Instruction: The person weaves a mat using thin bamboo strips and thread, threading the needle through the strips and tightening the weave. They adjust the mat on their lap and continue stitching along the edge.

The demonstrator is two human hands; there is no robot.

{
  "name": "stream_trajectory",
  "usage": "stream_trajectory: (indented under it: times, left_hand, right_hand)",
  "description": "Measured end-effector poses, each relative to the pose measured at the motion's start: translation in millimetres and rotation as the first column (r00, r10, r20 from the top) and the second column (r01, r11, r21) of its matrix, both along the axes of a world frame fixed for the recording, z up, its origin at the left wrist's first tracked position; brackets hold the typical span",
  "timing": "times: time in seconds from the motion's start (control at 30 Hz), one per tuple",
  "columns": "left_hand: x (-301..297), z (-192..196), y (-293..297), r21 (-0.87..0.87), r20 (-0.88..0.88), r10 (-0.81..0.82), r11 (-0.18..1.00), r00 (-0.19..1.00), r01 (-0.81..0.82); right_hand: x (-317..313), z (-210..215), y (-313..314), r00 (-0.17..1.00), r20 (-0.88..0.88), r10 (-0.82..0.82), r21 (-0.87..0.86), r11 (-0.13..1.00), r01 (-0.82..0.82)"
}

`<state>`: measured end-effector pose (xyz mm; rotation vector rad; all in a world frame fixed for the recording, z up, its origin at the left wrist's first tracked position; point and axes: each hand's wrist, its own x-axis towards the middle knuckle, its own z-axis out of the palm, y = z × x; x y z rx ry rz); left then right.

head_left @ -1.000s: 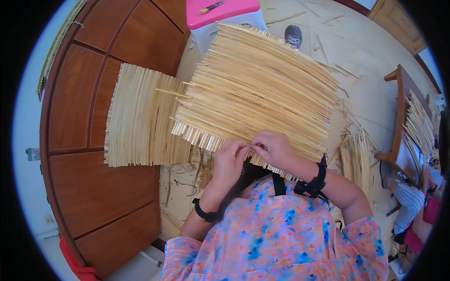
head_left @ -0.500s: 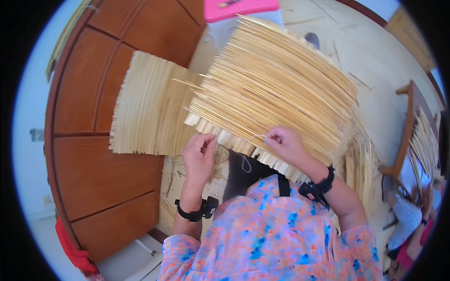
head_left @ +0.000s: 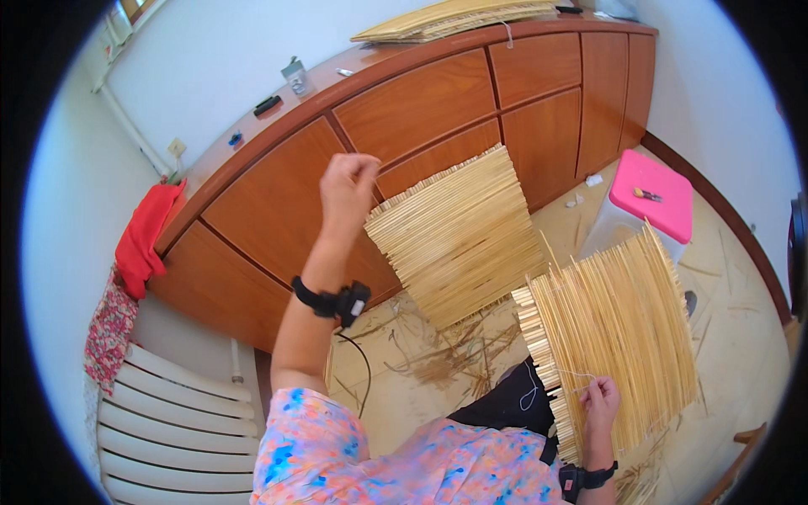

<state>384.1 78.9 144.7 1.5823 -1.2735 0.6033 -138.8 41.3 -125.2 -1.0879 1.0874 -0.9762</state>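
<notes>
A mat of straw-coloured stalks (head_left: 635,316) lies over my lap at the right, its stalk ends uneven along the left edge. My right hand (head_left: 600,400) is closed in a pinch on a white string (head_left: 572,372) just above the mat's surface. More of the string hangs in a loose loop over my dark-clad leg. My left hand (head_left: 348,194) is raised well away from the mat, in front of the cabinet, thumb and fingertips pressed together. Whatever it may hold is too fine to make out.
A second stalk mat (head_left: 459,240) leans against the brown wooden cabinet (head_left: 412,93). Behind it to the right stands a pink-topped stool (head_left: 652,189) with a small tool on it. Stalk scraps (head_left: 459,353) litter the floor. A white radiator (head_left: 177,421) is at lower left.
The view has swung left. My left hand has moved from the mat's edge up and out to the left, still pinched. My right hand stays at the mat with the string.
</notes>
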Motion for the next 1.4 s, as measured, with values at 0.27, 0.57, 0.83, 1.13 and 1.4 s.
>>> stream_trajectory:
  times: [0.27, 0.57, 0.83, 1.13, 1.4]
  left_hand:
    - [173.0, 119.7, 17.1, 0.065, 0.165, 0.447, 0.884, 0.879, -0.462]
    - [-23.9, 9.1, -35.9, 0.343, -0.177, -0.310, 0.870, 0.934, 0.354]
    - [-265.5, -122.4, -92.6, 0.548, -0.323, -0.805, 0.270, 0.498, 0.791]
    - [-334.6, -176.3, -151.3, 0.707, -0.199, -0.758, 0.329, 0.622, 0.627]
    - [-321.8, -174.0, -141.1, 0.646, -0.208, -0.727, 0.401, 0.655, 0.650]
  right_hand:
    - [7.6, 7.6, 5.9, 1.000, 0.019, -0.025, -0.007, 1.000, 0.025]
    - [1.6, 31.5, 1.4, 0.998, 0.055, 0.018, 0.094, 0.995, -0.023]
    - [-0.8, 29.3, 5.9, 0.997, 0.012, 0.072, 0.012, 0.997, -0.073]
    - [6.0, 41.6, 13.9, 0.997, 0.019, 0.079, 0.003, 0.997, -0.079]
    - [11.0, 36.5, 13.2, 0.996, -0.021, 0.087, -0.043, 0.995, -0.088]
